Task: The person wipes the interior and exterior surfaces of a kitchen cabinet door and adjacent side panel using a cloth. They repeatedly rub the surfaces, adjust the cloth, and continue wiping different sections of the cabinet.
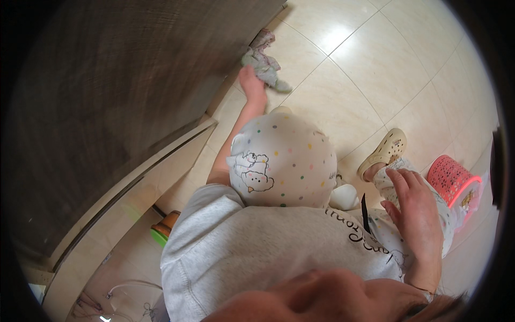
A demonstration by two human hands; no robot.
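Observation:
At the foot of a dark wood-grain panel (120, 68), a crumpled, pale green and pinkish cloth (263, 64) lies on the tiled floor. My left hand (252, 83) is on the cloth at the near end of my outstretched arm; its fingertips are partly hidden by the fabric and the hand looks slightly blurred. My right hand (416, 209) rests on my right leg, fingers a little apart and holding nothing. Dotted trousers with a cartoon print cover my bent left knee (283, 161).
A pink perforated wastebasket (448, 177) with a clear liner stands right of my leg. My right foot wears a beige clog (388, 149). A pale ledge with a dark groove (132, 189) runs along the left. Behind it are an orange and green object (164, 229) and a cable (134, 282).

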